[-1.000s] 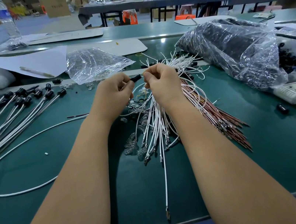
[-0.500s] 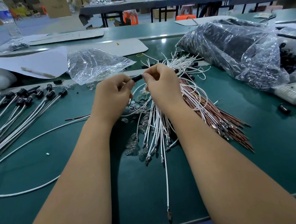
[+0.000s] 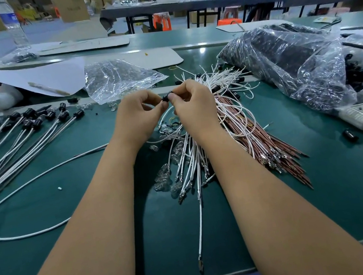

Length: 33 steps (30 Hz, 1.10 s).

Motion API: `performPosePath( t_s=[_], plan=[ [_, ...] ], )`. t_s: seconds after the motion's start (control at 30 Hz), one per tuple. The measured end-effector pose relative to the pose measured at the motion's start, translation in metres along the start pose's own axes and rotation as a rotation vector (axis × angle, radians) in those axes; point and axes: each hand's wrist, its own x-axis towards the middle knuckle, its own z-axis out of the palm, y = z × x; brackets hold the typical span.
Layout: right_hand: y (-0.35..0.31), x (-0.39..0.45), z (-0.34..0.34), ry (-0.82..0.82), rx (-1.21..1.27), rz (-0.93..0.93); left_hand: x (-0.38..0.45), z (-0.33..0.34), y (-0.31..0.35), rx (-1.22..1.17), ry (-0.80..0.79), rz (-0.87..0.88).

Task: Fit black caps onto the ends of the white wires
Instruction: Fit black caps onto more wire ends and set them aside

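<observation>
Black cap sits pinched between left hand and right hand, above the white wires

Bright, even overhead light, glare streaks on the green table far edge and clear plastic bag, soft shadows under the forearms, wide-angle bending at the edges, background slightly soft.

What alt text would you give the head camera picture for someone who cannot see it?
Two bare hands, left hand and right hand, pinch a small black cap between them above a heap of white wires on a green table. Finished capped wires lie at the left.
</observation>
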Motion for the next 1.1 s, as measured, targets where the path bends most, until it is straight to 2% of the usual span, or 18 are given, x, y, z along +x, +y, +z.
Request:
performPosePath(
  t_s=[0.27, 0.43, 0.53, 0.67, 0.73, 0.83, 1.0, 1.1],
  plan=[
    [0.000, 0.001, 0.001, -0.004, -0.008, 0.013, -0.002, 0.002, -0.001, -0.142, 0.004, -0.098],
    [0.004, 0.002, -0.001, -0.026, 0.049, 0.052, -0.003, -0.003, -0.002, -0.198, -0.067, -0.123],
    [0.006, 0.002, -0.004, -0.062, -0.129, 0.013, -0.003, -0.007, -0.007, -0.195, -0.002, -0.143],
    [0.004, -0.004, -0.001, -0.358, -0.581, -0.074, -0.003, -0.010, -0.012, -0.191, 0.101, -0.167],
    [-0.001, -0.007, 0.004, -0.428, -0.708, -0.106, -0.002, -0.010, -0.013, -0.249, 0.118, -0.165],
    [-0.005, -0.008, 0.004, -0.429, -0.744, -0.126, 0.000, -0.012, -0.011, -0.363, 0.088, -0.136],
    [-0.007, -0.012, 0.006, -0.402, -0.794, -0.201, 0.002, -0.013, -0.007, -0.605, -0.063, -0.130],
    [-0.002, -0.009, 0.005, -0.344, -0.705, -0.203, -0.001, -0.015, -0.004, -0.735, -0.126, -0.138]
  ],
)
